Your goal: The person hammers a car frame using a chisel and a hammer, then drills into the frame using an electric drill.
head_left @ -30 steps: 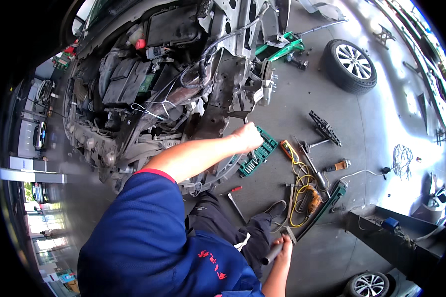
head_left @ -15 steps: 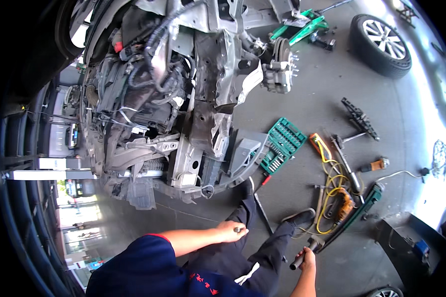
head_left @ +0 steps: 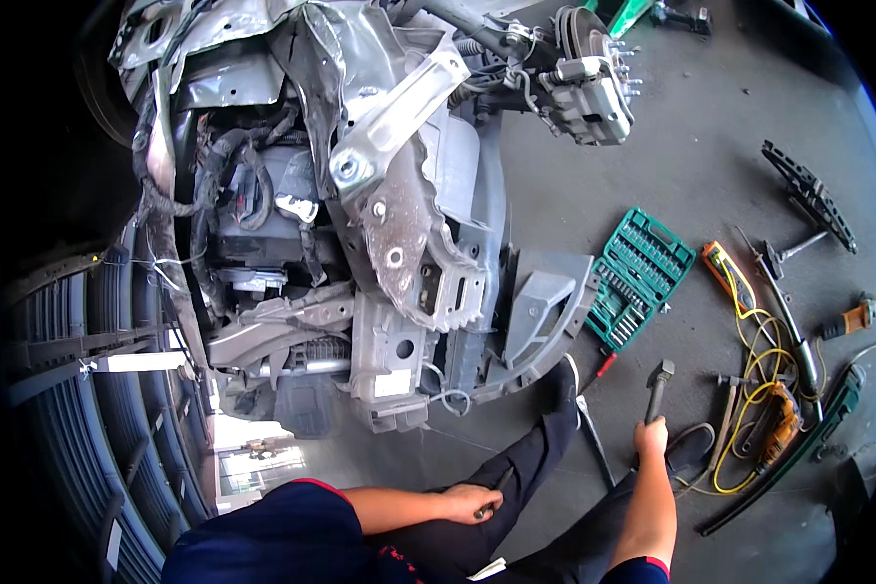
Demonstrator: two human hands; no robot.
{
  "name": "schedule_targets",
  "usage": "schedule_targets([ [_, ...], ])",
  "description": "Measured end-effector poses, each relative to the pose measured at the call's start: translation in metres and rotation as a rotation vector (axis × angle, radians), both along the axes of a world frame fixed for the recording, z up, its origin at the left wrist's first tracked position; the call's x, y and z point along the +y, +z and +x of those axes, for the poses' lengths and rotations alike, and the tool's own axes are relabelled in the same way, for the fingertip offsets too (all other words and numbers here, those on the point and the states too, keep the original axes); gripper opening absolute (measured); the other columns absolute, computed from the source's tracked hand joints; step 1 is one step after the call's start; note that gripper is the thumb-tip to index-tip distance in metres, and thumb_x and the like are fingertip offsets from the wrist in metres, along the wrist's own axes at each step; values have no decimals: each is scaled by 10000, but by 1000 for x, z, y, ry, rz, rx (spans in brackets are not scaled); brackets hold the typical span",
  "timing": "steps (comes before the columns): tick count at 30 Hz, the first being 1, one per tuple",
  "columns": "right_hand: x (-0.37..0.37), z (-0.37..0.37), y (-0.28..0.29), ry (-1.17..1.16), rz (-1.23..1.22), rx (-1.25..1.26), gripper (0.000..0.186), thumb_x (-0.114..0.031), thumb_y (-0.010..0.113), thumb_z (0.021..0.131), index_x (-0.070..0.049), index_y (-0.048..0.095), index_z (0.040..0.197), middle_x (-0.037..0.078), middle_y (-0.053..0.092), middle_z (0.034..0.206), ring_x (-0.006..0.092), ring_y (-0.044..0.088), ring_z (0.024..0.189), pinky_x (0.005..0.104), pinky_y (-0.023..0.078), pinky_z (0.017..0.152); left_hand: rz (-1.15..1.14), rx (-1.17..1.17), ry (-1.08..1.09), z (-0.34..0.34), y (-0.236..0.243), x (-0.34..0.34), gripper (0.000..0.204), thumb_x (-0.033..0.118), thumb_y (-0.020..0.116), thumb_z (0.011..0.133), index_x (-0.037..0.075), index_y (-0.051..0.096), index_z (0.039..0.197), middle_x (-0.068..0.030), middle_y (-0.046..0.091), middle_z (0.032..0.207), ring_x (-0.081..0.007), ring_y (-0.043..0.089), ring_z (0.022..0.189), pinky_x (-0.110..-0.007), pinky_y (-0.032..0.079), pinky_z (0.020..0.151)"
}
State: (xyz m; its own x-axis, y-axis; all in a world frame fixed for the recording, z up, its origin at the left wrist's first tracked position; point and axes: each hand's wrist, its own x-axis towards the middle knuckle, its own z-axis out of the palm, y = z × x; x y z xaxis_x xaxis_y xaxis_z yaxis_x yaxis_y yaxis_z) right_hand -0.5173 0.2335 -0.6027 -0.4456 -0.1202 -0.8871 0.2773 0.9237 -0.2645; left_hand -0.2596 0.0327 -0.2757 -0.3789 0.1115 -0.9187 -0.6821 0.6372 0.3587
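My right hand is wrapped round the handle of a hammer, raised with its steel head upward, left of the floor tools. My left hand is closed on a short dark metal bar. Part of the bar shows on either side of the fist, which is over my left thigh; its tip is unclear. Ahead is the stripped front of a car, with a crumpled metal rail and a bright metal bracket. Neither hand touches the car.
An open green socket set lies beside the grey plastic trim. Right of it are an orange power tool with yellow cable, an orange meter and a long bar. The brake caliper sticks out from the car.
My right hand has swung up and forward with the hammer, its head now pointing away from me. My left hand keeps the bar. The view has shifted nearer the car's front.
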Motion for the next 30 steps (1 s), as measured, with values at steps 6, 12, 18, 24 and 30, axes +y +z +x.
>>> schedule_targets([
  [6, 27, 32, -33, 91, -14, -8, 452, -178, 656, 935, 65, 486, 1276, 309, 700, 1069, 468, 690, 1047, 501, 567, 914, -21, -101, 24, 1, -1, 0, 294, 199, 624, 939, 133, 521, 1206, -131, 663, 954, -352, 671, 976, -483, 511, 845],
  [12, 99, 90, -79, 22, 182, -137, 542, -108, 672, 914, 9, 412, 1375, 297, 596, 1294, 421, 624, 1218, 463, 548, 1006, 21, -59, -4, -16, -10, 19, 313, 179, 612, 940, 129, 499, 1227, -162, 678, 1002, -379, 673, 1002, -502, 508, 862],
  [18, 59, 97, 17, 253, -156, -148, 490, -318, 698, 929, 51, 656, 1248, 245, 729, 1163, 330, 690, 1168, 411, 542, 998, -41, 5, -35, -14, 0, 32, 315, 204, 613, 944, 141, 526, 1240, -174, 693, 1062, -370, 683, 1044, -506, 530, 878],
  [24, -7, 63, 223, -204, -401, -894, 543, -516, 505, 1054, -24, 677, 1208, 88, 747, 1094, 199, 693, 884, 371, 558, 757, -141, 372, -131, -41, 39, 26, 361, 164, 678, 874, 116, 551, 1208, -122, 680, 1055, -337, 675, 1039, -484, 523, 870],
  [30, -78, 29, 407, -505, -671, -692, 410, -380, 546, 1060, 2, 690, 1091, 90, 711, 936, 194, 661, 796, 347, 544, 709, -193, 972, -149, -97, 126, 4, 338, 130, 665, 786, 96, 566, 1107, -120, 591, 1016, -341, 610, 1004, -473, 490, 850],
])
